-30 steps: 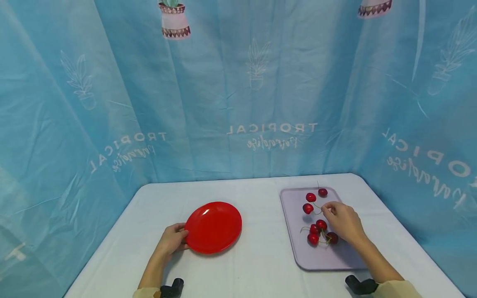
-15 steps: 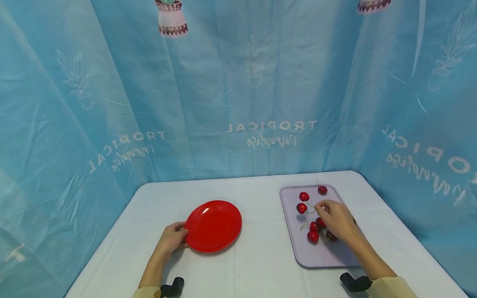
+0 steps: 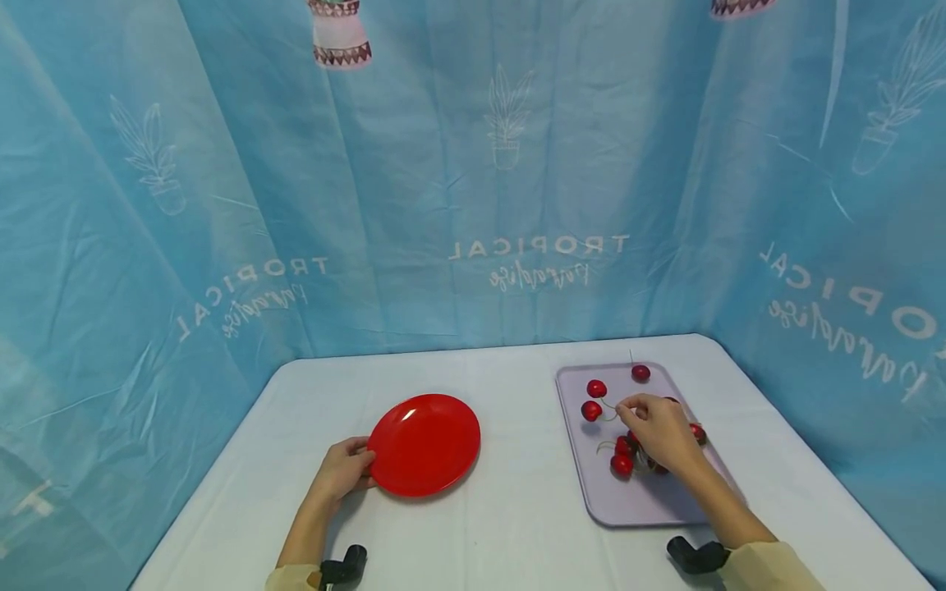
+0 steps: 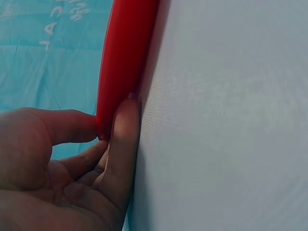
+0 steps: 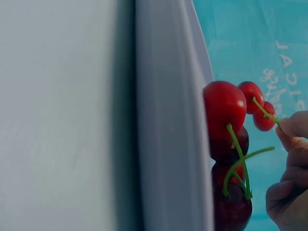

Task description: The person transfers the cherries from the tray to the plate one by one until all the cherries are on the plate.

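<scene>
A white table point(image 3: 510, 460) fills the lower part of the head view, with a blue printed curtain point(image 3: 414, 164) behind it. At lower centre-left lies a round, glossy red plate point(image 3: 424, 446). The person's left hand point(image 3: 346, 469) grips its left rim; the left wrist view shows the thumb on the edge and a finger tucked beneath, between plate and table.

At lower right is a lilac tray point(image 3: 597, 497) with rounded corners, holding red cherries. The right hand point(image 3: 660, 427) reaches over it, thumb and fingertip pinched on the green stems point(image 5: 266, 114) of a pair of cherries point(image 3: 591, 410) towards the tray's upper left; whether the pair touches the tray is unclear. A single cherry point(image 3: 640, 373) sits near the tray's top edge. A cluster point(image 3: 622, 466) with tangled stems lies around its middle, partly covered by the hand, and another dark cherry point(image 3: 698, 432) shows just right of the wrist.
</scene>
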`<state>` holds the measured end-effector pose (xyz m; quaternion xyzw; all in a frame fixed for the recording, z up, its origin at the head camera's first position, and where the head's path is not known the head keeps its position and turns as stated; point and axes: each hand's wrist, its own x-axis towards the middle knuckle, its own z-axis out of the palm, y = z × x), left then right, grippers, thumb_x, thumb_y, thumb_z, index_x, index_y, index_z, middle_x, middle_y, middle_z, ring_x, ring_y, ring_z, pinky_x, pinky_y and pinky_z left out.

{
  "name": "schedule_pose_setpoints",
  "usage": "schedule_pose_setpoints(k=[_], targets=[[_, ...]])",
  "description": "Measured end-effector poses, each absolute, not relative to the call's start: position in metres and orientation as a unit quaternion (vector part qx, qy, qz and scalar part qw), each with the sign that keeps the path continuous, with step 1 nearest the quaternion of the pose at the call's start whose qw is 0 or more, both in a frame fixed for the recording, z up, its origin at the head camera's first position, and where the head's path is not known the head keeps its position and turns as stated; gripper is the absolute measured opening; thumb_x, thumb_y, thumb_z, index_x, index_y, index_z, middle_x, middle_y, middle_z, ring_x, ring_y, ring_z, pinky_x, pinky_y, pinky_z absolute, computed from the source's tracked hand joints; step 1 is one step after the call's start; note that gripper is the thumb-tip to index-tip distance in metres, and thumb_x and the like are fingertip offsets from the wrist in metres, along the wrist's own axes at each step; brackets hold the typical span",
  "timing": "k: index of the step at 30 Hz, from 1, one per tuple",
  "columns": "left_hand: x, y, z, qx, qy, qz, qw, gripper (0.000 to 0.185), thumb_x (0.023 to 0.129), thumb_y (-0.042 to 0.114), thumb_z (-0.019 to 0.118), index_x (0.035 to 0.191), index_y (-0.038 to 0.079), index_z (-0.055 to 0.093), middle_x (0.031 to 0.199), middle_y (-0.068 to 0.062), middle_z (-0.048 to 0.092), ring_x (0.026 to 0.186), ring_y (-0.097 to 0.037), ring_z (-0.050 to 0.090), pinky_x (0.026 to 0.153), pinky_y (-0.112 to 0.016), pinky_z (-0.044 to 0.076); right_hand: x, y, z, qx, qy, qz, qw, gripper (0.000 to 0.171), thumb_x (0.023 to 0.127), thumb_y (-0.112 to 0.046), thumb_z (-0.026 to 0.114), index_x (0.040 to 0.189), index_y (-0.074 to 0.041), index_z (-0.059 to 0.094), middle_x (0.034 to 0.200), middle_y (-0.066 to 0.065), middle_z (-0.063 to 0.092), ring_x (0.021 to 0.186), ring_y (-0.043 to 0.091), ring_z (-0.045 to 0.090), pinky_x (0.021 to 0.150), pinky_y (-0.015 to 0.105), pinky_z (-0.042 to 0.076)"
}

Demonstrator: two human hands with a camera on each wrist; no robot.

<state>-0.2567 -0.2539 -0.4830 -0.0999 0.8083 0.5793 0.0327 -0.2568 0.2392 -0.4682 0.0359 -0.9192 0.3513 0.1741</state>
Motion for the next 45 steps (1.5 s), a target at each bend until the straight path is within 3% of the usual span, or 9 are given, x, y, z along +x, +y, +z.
schedule_pose_setpoints(k=[24,45], targets=[[-0.26,-0.254,-0.482,-0.101,0.813,0.572,0.039,0.041,0.094,0.009,0.055,0.132,-0.006,0.048,0.1,-0.017,0.063,0.068,-0.02,0.065,0.065,-0.033,0.058,-0.265,0.217,-0.471,0.06,-0.9,0.412,0.127,0.027,0.091,-0.025,0.067,0.103,-0.002,0.071,0.062,0.002,0.049,0.06,0.018,0.047,0.047,0.025,0.04],[-0.262,-0.255,-0.482,-0.1,0.815,0.569,0.042,0.042,0.094,0.009,0.053,0.133,-0.006,0.049,0.093,-0.014,0.064,0.064,-0.019,0.063,0.063,-0.032,0.058,-0.276,0.202,-0.469,0.046,-0.867,0.491,0.073,0.035,0.092,-0.034,0.065,0.105,-0.002,0.071,0.088,0.009,0.062,0.074,0.022,0.047,0.052,0.027,0.039]])
